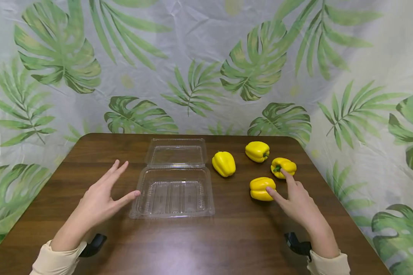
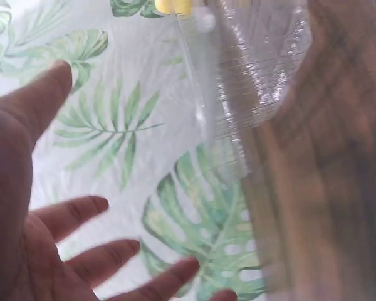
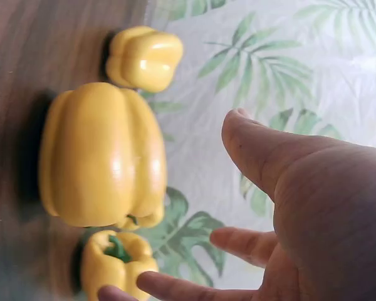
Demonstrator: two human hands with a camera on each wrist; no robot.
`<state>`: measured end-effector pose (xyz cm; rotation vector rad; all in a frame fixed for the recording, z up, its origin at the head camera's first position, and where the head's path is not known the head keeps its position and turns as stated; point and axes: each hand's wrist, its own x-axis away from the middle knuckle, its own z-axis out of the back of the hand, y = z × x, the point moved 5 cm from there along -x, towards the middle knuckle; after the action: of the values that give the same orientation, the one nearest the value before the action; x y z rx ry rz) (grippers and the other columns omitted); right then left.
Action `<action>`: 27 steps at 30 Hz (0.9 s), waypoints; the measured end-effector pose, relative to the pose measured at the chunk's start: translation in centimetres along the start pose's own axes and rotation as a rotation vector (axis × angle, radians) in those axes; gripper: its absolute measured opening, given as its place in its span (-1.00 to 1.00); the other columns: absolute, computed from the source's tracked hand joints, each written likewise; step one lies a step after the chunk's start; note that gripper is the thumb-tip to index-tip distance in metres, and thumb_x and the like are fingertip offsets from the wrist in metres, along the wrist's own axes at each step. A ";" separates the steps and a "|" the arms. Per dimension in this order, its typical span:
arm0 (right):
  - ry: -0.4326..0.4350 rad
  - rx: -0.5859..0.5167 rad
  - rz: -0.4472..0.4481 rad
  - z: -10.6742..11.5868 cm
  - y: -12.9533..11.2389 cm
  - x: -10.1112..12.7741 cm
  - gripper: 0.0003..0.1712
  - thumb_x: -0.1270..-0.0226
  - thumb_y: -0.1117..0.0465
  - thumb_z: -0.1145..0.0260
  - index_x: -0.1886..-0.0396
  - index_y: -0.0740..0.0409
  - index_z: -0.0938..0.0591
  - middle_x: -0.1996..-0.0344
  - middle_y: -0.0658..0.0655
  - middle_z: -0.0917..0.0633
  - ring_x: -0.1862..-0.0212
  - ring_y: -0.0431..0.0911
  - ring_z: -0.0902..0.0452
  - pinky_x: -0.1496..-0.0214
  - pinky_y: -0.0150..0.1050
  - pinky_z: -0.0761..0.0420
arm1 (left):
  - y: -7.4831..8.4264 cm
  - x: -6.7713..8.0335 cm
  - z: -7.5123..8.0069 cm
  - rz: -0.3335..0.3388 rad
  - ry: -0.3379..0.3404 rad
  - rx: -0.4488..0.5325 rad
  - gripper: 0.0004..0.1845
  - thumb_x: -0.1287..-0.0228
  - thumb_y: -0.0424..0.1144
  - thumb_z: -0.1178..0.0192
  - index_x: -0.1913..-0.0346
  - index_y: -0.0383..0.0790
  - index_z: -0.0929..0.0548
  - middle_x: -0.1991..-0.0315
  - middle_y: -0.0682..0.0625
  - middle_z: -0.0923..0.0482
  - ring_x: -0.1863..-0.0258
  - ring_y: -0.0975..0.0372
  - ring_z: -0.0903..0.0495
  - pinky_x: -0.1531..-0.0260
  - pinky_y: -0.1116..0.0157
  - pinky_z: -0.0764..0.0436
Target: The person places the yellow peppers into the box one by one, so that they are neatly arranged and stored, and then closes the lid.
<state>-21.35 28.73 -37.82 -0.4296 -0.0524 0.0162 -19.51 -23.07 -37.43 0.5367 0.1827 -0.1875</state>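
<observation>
My left hand (image 1: pixel 98 198) hovers with spread fingers left of a see-through plastic clamshell box (image 1: pixel 173 198), its thumb tip overlapping the box's left rim in the head view. The box's hinged lid (image 1: pixel 177 154) lies folded back, away from me. On the right, my right hand (image 1: pixel 297 200) reaches over the nearest yellow bell pepper (image 1: pixel 259 189), thumb at its right side, fingers stretched. In the right wrist view a gap shows between thumb and that pepper (image 3: pixel 103 157). The index fingertip overlaps the rightmost pepper (image 1: pixel 286 166), whose green stem faces left.
Two more yellow bell peppers lie farther back, one beside the box (image 1: pixel 223 164) and one behind (image 1: pixel 257 151). All rest on a dark wood table (image 1: pixel 199 244). A leaf-patterned cloth (image 1: pixel 199 49) hangs behind it. Black camera mounts (image 1: pixel 93 245) sit at both wrists.
</observation>
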 end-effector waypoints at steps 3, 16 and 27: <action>-0.007 -0.007 -0.008 -0.5 0.5 -0.2 0.19 -0.58 -0.45 -0.12 -0.73 0.33 0.01 -0.43 0.71 -0.37 -0.36 0.62 -0.41 -0.20 0.53 -0.51 | -0.7 0.1 -0.8 -0.031 0.001 0.061 0.03 -0.35 0.23 -0.44 -0.75 0.12 -0.15 -0.74 -0.23 -0.09 -0.54 -0.43 -0.30 -0.27 -0.51 -0.36; -0.082 -0.035 -0.079 -1.8 1.8 -1.0 0.18 -0.59 -0.50 -0.02 -0.75 0.28 0.04 -0.54 0.65 -0.31 -0.45 0.60 -0.34 -0.34 0.50 -0.47 | -2.4 0.8 -2.9 -0.114 -0.026 0.154 -0.06 -0.29 0.12 -0.54 -0.66 0.07 -0.36 -0.69 -0.13 -0.25 -0.55 -0.29 -0.37 -0.31 -0.41 -0.43; -0.126 -0.055 -0.079 -2.8 2.5 -1.6 0.14 -0.61 -0.48 0.01 -0.73 0.30 0.00 -0.53 0.67 -0.29 -0.47 0.59 -0.35 -0.37 0.46 -0.48 | -3.3 1.2 -4.5 -0.168 -0.066 0.195 -0.08 -0.31 0.03 -0.54 -0.66 0.00 -0.35 -0.68 -0.15 -0.27 -0.35 -0.11 -0.64 -0.04 0.06 -0.75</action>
<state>-22.81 29.79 -41.52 -0.4811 -0.1940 -0.0358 -19.67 -23.66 -43.09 0.7083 0.1456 -0.3896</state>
